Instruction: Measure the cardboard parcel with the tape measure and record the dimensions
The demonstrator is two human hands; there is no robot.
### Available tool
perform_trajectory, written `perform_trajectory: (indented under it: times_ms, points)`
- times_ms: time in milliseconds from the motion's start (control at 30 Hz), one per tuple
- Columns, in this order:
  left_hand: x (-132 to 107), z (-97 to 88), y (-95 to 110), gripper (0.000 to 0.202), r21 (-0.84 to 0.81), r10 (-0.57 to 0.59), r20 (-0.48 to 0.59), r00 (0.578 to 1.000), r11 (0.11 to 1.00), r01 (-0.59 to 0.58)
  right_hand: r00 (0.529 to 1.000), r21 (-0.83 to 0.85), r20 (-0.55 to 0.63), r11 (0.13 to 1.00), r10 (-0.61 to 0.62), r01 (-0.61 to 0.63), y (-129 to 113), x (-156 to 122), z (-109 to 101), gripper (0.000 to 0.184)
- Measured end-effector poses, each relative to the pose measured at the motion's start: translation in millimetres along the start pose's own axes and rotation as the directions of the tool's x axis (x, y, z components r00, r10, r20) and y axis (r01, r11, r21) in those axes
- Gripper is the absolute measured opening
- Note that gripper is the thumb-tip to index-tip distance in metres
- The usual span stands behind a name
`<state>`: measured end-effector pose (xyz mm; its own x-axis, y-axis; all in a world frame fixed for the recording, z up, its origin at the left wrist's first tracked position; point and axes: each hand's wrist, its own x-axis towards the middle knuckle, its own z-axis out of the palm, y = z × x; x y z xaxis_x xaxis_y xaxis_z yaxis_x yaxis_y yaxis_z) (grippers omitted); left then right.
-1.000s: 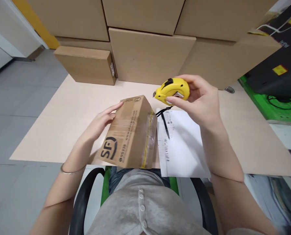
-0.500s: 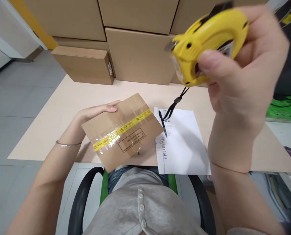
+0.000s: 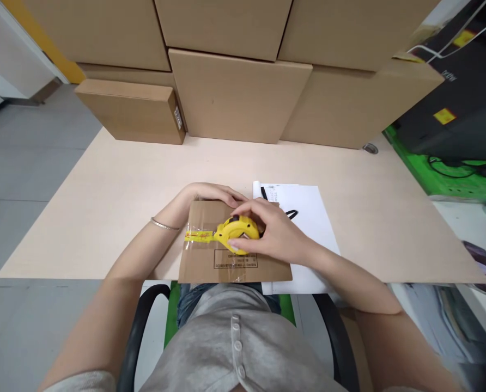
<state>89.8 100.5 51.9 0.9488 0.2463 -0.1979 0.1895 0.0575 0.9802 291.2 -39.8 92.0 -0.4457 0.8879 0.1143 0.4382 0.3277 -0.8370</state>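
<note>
A small cardboard box (image 3: 210, 261) with a yellow tape strip lies flat at the table's near edge. My right hand (image 3: 273, 234) is closed around a yellow tape measure (image 3: 237, 232) and presses it down on the box's top. My left hand (image 3: 210, 191) curls over the box's far edge and steadies it. A metal bangle sits on my left wrist. The tape measure's black cord trails to the right over the paper.
A white printed sheet (image 3: 314, 218) and a black pen (image 3: 264, 193) lie right of the box on the light wooden table (image 3: 104, 190). Large cardboard cartons (image 3: 235, 92) are stacked along the back. A green mat and black equipment (image 3: 455, 163) are at the right.
The box has gone from tilted up to flat on the table. My right hand has come down from near the camera and set the tape measure on the box top.
</note>
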Motion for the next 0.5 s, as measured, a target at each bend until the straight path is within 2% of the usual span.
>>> perform_trajectory:
  times_ms: [67, 167, 200, 267, 333, 367, 400, 500]
  points:
    - [12.6, -14.3, -5.6, 0.036, 0.046, -0.021, 0.073, 0.997, 0.999, 0.018, 1.0, -0.15, -0.011, 0.988, -0.022, 0.02, 2.3, -5.5, 7.2, 0.032]
    - [14.6, -22.0, -16.8, 0.046, 0.089, -0.009, 0.065, 0.998, 0.996, 0.003, 0.997, -0.264, -0.031, 0.962, -0.077, 0.066, 8.4, -6.3, 8.0, 0.033]
    - [12.0, -21.5, -20.2, 0.046, 0.09, -0.012, 0.046, 0.999, 0.996, 0.007, 0.993, -0.264, -0.059, 0.961, -0.099, 0.08, 13.4, -4.7, 3.8, 0.035]
    - [4.3, -17.7, -25.5, 0.046, 0.071, -0.028, 0.0, 1.0, 0.997, 0.028, 0.974, -0.238, -0.202, 0.97, -0.098, 0.048, 29.6, 1.0, -12.4, 0.037]
    - [-5.7, -12.6, -29.7, 0.046, 0.024, -0.02, -0.05, 0.999, 0.999, 0.021, 0.925, -0.248, -0.38, 0.961, 0.019, -0.121, 52.6, 8.1, -35.6, 0.037]
    - [-11.4, -10.3, -31.9, 0.045, -0.011, -0.002, -0.074, 0.997, 1.0, 0.002, 0.904, -0.3, -0.402, 0.913, 0.142, -0.277, 65.3, 11.4, -47.5, 0.037]
    - [-17.7, -8.4, -34.3, 0.045, -0.053, 0.018, -0.101, 0.995, 0.998, -0.024, 0.892, -0.38, -0.352, 0.828, 0.282, -0.412, 77.9, 14.0, -58.2, 0.038]
    - [-39.2, -4.5, -43.0, 0.051, -0.185, 0.034, -0.216, 0.976, 0.98, -0.075, 0.886, -0.456, -0.144, 0.765, 0.441, -0.455, 108.2, 16.4, -75.3, 0.044]
